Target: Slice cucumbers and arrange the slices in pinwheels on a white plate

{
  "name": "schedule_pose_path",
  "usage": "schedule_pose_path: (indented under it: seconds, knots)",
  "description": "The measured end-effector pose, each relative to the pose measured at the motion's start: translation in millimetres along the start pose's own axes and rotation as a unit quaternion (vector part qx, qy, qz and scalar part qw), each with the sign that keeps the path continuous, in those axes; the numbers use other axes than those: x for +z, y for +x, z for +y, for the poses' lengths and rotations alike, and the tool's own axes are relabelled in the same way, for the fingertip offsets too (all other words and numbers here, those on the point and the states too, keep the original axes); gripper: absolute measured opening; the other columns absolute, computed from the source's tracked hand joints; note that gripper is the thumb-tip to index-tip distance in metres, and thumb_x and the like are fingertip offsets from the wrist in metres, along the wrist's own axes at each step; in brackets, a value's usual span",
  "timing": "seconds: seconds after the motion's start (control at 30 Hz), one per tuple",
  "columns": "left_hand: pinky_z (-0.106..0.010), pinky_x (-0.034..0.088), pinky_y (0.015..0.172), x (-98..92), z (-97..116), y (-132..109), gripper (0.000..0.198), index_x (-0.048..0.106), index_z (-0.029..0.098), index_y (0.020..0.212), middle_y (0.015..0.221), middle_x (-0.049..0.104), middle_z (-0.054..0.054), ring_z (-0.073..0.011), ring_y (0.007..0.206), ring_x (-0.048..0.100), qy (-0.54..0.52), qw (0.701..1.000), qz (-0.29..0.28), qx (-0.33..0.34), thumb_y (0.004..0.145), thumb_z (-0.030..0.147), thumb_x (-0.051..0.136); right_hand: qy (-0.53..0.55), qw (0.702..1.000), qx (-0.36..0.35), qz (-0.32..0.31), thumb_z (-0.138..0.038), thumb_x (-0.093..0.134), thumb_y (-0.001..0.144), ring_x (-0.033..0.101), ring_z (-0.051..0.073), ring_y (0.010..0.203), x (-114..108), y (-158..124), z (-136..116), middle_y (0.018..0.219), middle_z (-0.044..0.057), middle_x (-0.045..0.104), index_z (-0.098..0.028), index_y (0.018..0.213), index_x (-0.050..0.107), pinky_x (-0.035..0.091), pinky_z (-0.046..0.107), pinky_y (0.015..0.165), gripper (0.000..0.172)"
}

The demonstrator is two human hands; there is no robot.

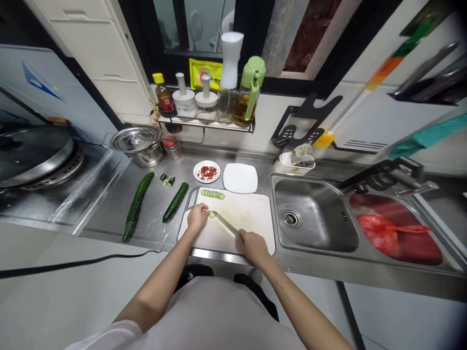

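My right hand (253, 247) grips the handle of a kitchen knife (226, 225), its blade slanting to the upper left across a white cutting board (251, 214). At the blade's tip lies a small pale-green cucumber slice (212, 214). Beside it, my left hand (197, 217) is closed, thumb and fingertips drawn together at the board's left part. Whether anything sits between those fingers is too small to make out. A row of overlapping cucumber slices (213, 194) lies near the board's upper edge.
Two whole-looking cucumbers (137, 206) (175, 202) and some cut chunks (167, 180) rest left of the board. Behind it stand a plate of chopped red pieces (206, 171) and a white square plate (240, 178). A sink (317, 214) adjoins on the right; a lidded pot (140, 146) stands back left.
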State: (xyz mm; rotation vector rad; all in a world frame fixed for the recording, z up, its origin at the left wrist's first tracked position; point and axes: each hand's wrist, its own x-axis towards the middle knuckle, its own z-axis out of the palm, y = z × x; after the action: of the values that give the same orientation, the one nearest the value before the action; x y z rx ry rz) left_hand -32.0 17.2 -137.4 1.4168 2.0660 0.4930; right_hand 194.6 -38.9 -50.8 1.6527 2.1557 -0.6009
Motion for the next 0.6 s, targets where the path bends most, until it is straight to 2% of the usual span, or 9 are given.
schedule_pose_path:
  seconds: [0.47, 0.6]
  knots:
    - [-0.023, 0.036, 0.063, -0.9, 0.6, 1.6, 0.014, 0.067, 0.025, 0.093, 0.089, 0.068, 0.001, -0.0135, 0.078, 0.060, 0.012, 1.000, -0.013, -0.012, 0.079, 0.027, 0.066, -0.007, 1.000, -0.004, 0.001, -0.022, 0.032, 0.097, 0.066, 0.024, 0.095, 0.8, 3.1, -4.4, 0.098, 0.014, 0.071, -0.016, 0.109, 0.061, 0.041, 0.031, 0.074, 0.031]
    - [-0.023, 0.036, 0.063, -1.8, 1.1, 2.1, 0.014, 0.066, 0.025, 0.093, 0.088, 0.068, 0.001, -0.0138, 0.079, 0.061, 0.014, 1.000, -0.016, -0.014, 0.079, 0.028, 0.067, -0.004, 1.000, -0.009, -0.018, -0.019, 0.035, 0.095, 0.066, 0.025, 0.096, 0.8, 6.2, -5.0, 0.099, 0.015, 0.070, -0.015, 0.110, 0.061, 0.042, 0.031, 0.074, 0.030]
